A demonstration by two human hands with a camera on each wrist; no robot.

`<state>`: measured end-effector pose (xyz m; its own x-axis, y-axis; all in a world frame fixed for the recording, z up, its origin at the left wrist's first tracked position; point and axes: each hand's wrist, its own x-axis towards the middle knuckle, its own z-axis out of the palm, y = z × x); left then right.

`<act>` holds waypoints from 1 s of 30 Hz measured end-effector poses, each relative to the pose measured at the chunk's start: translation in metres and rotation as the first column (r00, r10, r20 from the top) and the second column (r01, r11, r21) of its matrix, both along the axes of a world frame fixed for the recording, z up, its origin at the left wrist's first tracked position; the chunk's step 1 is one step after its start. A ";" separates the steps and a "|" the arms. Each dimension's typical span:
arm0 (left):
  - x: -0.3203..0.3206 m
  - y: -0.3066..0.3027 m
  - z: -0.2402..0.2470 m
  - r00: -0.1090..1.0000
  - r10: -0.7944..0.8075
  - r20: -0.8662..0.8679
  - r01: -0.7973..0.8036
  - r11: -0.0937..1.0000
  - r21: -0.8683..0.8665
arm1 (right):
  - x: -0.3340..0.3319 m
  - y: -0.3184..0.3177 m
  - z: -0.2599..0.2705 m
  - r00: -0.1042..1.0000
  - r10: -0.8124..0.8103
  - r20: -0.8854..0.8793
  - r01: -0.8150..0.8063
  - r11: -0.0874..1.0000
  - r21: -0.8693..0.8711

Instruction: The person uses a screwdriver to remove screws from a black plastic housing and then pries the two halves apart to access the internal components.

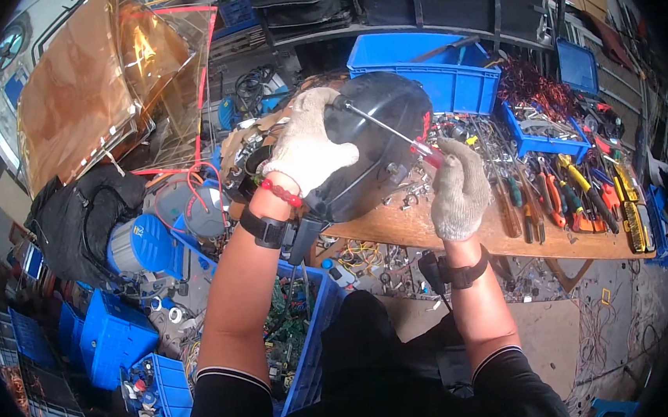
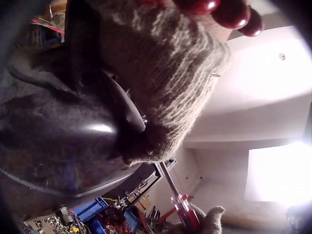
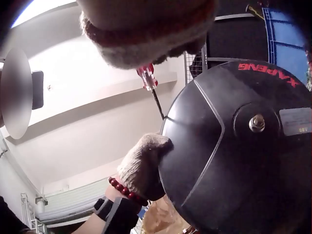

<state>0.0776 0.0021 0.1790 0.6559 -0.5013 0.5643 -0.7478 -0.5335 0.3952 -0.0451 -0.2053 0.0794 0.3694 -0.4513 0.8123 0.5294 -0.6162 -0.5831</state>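
A black rounded housing (image 1: 370,166) with red lettering and a central bolt (image 3: 257,123) is raised over the workbench. My left hand (image 1: 309,144), in a knitted glove, grips its left edge, thumb lying across the near side. A screwdriver (image 2: 185,209) with a clear red handle is held in my gloved right hand (image 1: 460,191), to the right of the housing. Its long metal shaft slants up and left across the housing, and the tip reaches the upper left edge near my left fingers. The glove partly hides the handle in the right wrist view.
The wooden workbench (image 1: 461,234) carries pliers, screwdrivers and loose metal parts at right. A large blue crate (image 1: 457,81) and a small blue bin (image 1: 552,144) stand behind. Below left, a blue crate (image 1: 323,319) holds green circuit boards.
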 end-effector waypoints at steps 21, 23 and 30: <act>0.002 -0.002 -0.003 0.997 -0.072 0.021 0.074 0.994 -0.081 | 0.005 0.000 0.000 0.993 0.068 0.102 -0.071 0.997 0.022; 0.000 -0.002 -0.003 0.997 -0.073 0.012 0.073 0.994 -0.084 | 0.005 -0.001 -0.003 0.993 0.052 0.106 -0.053 0.999 0.002; 0.004 0.000 -0.006 0.998 -0.070 0.000 0.070 0.992 -0.105 | 0.004 0.003 0.003 0.999 -0.021 0.026 0.023 0.997 -0.071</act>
